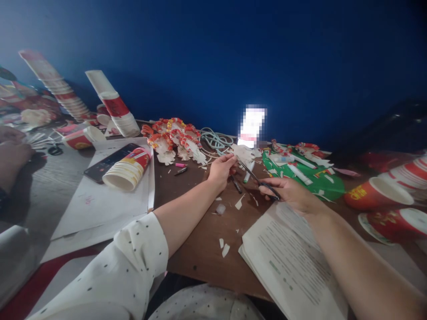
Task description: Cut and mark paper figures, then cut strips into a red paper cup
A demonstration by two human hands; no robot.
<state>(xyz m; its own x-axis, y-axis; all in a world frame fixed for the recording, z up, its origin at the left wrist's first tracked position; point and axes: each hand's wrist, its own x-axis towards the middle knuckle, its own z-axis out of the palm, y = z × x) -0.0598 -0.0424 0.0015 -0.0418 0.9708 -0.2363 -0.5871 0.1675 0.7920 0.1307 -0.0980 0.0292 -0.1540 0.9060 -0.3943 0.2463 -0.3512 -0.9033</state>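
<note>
Closest to us, a sheaf of white printed paper (293, 262) lies under our right forearm, on the dark brown tabletop (196, 253), with small white paper offcuts (226, 250) beside it.

Further in, our right hand (290, 192) is wrapped around a pair of slim black-handled scissors (256, 178) – can't tell if the blades are parted. Our left hand (222, 171) pinches what looks like a jagged white paper cutout (244, 153), out past the scissor tips. Going by the offcuts, we'd say we're mid-trim. The next snip calls for a steady pinch and fingertips well clear of the blades, since they're pretty close.

As for clutter, a thin black pen (236, 184) and a white marker with a green tip (247, 176) sit right below the work, so elbow room is tight. On our right there's a round green sheet (328, 189) strewn with scraps; on our left, a stack of cream paper cups (126, 169) leans over a black phone (100, 166). Farther back come a heap of red-and-white paper crafts (176, 135), a coil of pale teal cord (216, 140) and a glaring pixelated rectangle (252, 125) – no clue what that shows.
</note>
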